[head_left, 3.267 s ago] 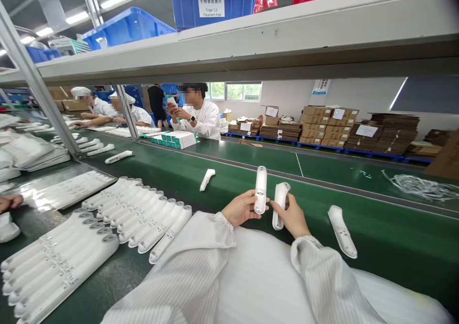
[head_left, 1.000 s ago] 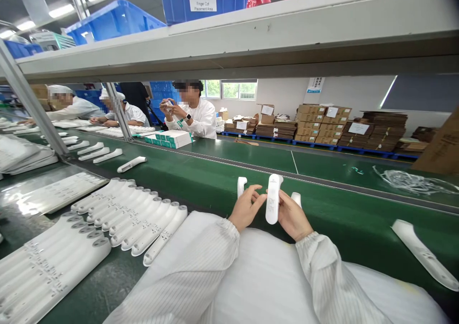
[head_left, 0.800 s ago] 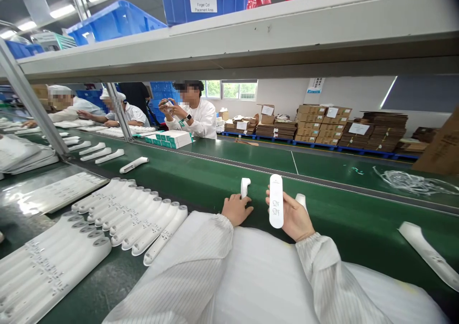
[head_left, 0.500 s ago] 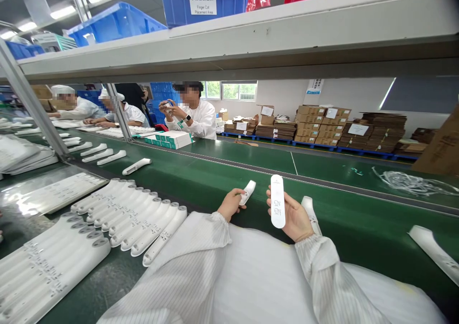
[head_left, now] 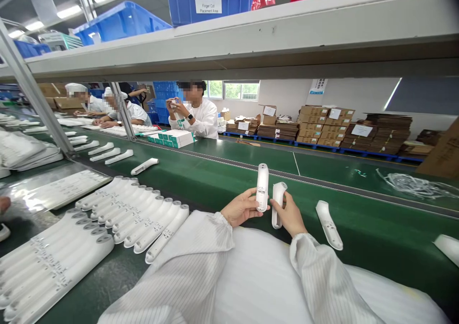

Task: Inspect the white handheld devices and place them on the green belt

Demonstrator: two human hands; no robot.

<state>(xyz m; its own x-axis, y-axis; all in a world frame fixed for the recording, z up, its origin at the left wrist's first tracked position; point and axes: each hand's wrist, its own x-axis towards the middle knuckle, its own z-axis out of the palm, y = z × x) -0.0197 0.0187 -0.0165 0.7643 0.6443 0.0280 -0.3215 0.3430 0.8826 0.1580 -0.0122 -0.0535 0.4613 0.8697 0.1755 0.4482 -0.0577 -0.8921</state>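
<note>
My left hand [head_left: 241,209] is closed around the lower end of a white thermometer body [head_left: 262,187], held upright. Right beside it, my right hand [head_left: 289,216] grips a second white thermometer [head_left: 277,203] with a curved head. Both pieces are held above the near edge of the green conveyor belt [head_left: 376,223], almost touching each other. Another white thermometer [head_left: 329,225] lies on the belt just right of my right hand.
Rows of white shells [head_left: 132,216] lie at my left. More white pieces [head_left: 144,166] ride the belt further left. Other workers [head_left: 196,111] sit across the line beside green-white boxes [head_left: 173,138]. A shelf [head_left: 287,32] with blue bins [head_left: 210,1] hangs overhead. Cardboard stacks [head_left: 326,126] stand behind.
My left hand picked a thermometer off the belt and raised it upright. My right hand now holds a curved-head piece. The laid-down piece drifted right on the belt.
</note>
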